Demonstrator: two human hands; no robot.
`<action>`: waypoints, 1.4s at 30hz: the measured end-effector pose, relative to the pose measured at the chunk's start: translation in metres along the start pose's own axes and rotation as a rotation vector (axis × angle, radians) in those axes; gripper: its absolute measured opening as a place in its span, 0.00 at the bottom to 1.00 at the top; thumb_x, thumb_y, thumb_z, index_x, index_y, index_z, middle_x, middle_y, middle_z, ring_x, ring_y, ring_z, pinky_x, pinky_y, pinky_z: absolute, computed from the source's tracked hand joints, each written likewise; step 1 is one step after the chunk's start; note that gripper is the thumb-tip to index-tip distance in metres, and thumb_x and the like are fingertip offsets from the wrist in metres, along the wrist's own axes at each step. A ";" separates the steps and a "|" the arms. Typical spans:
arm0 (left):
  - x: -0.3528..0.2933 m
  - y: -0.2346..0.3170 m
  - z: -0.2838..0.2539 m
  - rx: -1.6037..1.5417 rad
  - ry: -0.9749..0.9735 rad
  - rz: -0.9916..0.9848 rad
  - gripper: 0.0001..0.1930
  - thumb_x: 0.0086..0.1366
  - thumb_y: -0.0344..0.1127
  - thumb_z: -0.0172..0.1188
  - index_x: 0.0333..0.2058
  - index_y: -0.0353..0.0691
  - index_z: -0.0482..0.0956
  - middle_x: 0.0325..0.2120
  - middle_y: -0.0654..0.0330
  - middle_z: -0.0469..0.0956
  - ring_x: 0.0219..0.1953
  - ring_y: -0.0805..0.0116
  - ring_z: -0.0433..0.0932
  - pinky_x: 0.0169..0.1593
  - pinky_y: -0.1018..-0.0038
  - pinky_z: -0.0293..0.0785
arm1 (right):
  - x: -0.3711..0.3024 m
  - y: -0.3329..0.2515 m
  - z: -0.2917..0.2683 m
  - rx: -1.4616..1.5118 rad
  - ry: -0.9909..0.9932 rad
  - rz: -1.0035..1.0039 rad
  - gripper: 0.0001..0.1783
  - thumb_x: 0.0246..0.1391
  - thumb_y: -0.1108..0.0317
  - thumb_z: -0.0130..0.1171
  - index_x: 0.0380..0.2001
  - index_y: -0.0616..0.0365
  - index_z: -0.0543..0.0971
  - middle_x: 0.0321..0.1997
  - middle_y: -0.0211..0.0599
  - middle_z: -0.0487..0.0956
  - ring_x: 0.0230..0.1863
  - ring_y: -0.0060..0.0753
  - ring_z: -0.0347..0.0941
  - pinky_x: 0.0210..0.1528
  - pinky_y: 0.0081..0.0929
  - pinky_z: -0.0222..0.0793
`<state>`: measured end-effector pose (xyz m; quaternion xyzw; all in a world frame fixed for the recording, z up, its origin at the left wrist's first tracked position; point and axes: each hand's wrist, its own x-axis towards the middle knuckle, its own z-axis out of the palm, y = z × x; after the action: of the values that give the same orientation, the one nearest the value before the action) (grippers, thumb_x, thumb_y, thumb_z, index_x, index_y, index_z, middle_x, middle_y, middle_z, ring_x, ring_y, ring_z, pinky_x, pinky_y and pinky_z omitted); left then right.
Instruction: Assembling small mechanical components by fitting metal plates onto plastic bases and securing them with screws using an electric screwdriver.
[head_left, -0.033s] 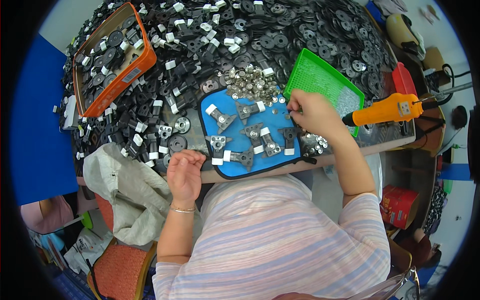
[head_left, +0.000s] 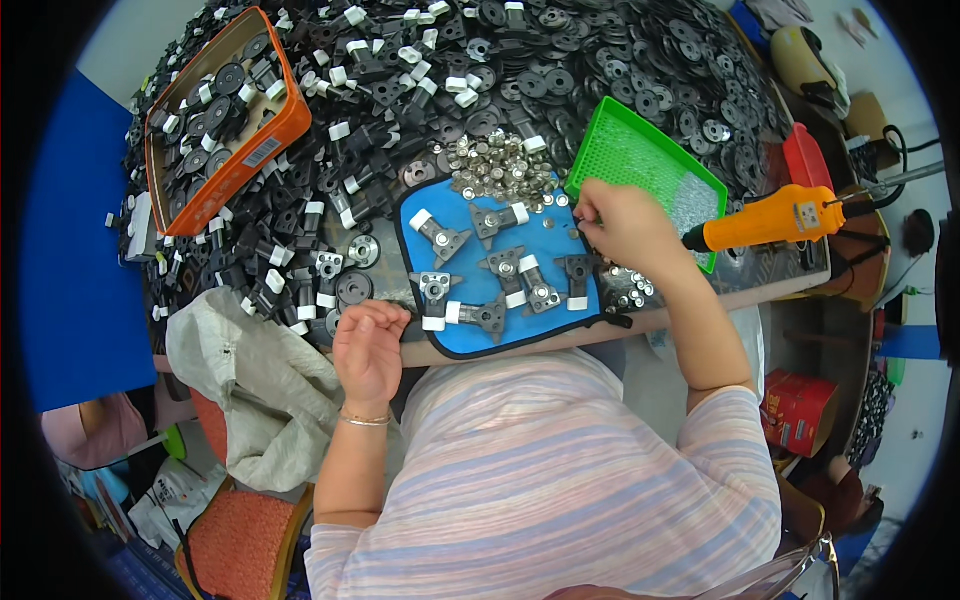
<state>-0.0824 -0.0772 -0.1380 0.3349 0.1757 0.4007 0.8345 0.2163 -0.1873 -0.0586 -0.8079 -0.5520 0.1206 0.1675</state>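
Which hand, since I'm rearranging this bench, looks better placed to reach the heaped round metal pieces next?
Probably the right hand: it is close to the round metal pieces, though whether it holds anything is unclear. The left hand is farther away, left of the blue mat.

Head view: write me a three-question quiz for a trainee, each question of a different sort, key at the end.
1. Multiple choice: How many white-capped parts lie on the blue mat?
A. Three
B. Seven
C. Twelve

2. True or false: The orange tray lies to the left of the green tray.

3. Short answer: Which is nearer the orange-yellow tool, the person's left hand or right hand?

Key:
1. B
2. True
3. The right hand
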 end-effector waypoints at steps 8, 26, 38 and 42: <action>0.002 0.001 0.002 0.007 0.011 -0.015 0.06 0.63 0.32 0.49 0.29 0.36 0.69 0.31 0.56 0.70 0.37 0.65 0.70 0.48 0.66 0.68 | 0.004 -0.005 0.039 -0.089 0.046 -0.044 0.04 0.42 0.71 0.54 0.22 0.54 0.70 0.19 0.38 0.74 0.24 0.45 0.73 0.25 0.39 0.66; 0.003 0.000 0.002 0.026 0.015 -0.019 0.06 0.63 0.32 0.49 0.30 0.36 0.69 0.32 0.55 0.70 0.37 0.65 0.70 0.48 0.66 0.68 | 0.006 -0.007 0.027 0.106 -0.129 0.046 0.08 0.42 0.75 0.57 0.27 0.58 0.68 0.26 0.42 0.74 0.33 0.48 0.71 0.32 0.38 0.65; 0.003 0.001 0.001 0.048 0.010 -0.029 0.06 0.63 0.32 0.48 0.30 0.35 0.68 0.32 0.56 0.70 0.38 0.65 0.70 0.48 0.66 0.69 | -0.030 0.011 0.004 0.502 -0.274 0.160 0.14 0.36 0.79 0.61 0.19 0.59 0.64 0.20 0.31 0.74 0.23 0.20 0.71 0.25 0.18 0.64; 0.003 0.002 0.003 0.055 0.011 -0.022 0.06 0.63 0.32 0.49 0.30 0.35 0.68 0.32 0.55 0.70 0.38 0.64 0.70 0.48 0.66 0.69 | -0.029 0.004 0.001 0.403 -0.221 0.199 0.15 0.35 0.78 0.63 0.19 0.59 0.64 0.20 0.31 0.74 0.20 0.19 0.68 0.23 0.19 0.63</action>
<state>-0.0802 -0.0755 -0.1350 0.3535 0.1951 0.3884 0.8283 0.2085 -0.2156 -0.0611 -0.7904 -0.4497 0.3317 0.2511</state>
